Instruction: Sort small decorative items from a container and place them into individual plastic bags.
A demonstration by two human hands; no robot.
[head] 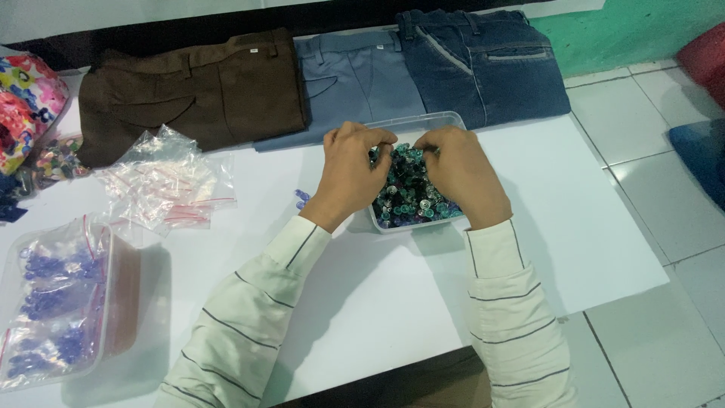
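Observation:
A clear plastic tray (423, 122) sits on the white table, filled with several small blue, teal and silver pieces (408, 198). My left hand (349, 175) rests over the tray's left side, fingers curled down into the pieces. My right hand (462, 175) covers the right side, fingers likewise bent into the pile. The fingertips of both hands meet near the tray's middle; what they pinch is hidden. A few loose blue pieces (302, 198) lie on the table just left of my left wrist.
Three folded trousers lie along the far edge: brown (189, 94), grey-blue (355, 79), dark denim (483, 64). A heap of small clear zip bags (166, 181) sits at the left. A plastic box holding bagged blue pieces (53, 302) stands near left. Tiled floor (657, 227) lies right.

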